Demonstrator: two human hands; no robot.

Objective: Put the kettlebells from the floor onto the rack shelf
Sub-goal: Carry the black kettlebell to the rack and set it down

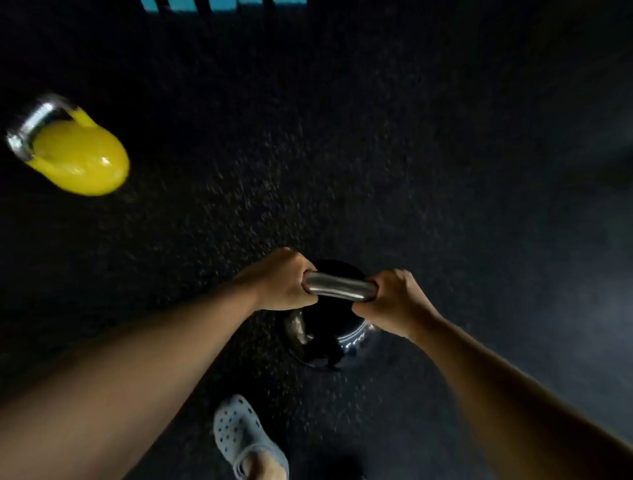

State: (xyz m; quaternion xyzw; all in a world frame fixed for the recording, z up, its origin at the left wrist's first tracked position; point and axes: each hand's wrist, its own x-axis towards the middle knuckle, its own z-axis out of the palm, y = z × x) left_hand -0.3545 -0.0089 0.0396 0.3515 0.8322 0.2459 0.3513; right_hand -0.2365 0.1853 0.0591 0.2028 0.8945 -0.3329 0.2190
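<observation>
A glossy black kettlebell (337, 337) with a bare steel handle sits low in the middle of the view, over dark speckled rubber floor. My left hand (282, 282) grips the left end of that handle and my right hand (394, 301) grips the right end. Whether the bell touches the floor cannot be told. A yellow kettlebell (80, 156) with a steel handle lies on the floor at the far left, well away from both hands. No rack shelf is in view.
The dark rubber floor (342, 154) fills the view. My foot in a pale perforated clog (245, 442) stands just below the black kettlebell. A turquoise strip (222, 4) shows at the top edge. The picture is motion-blurred.
</observation>
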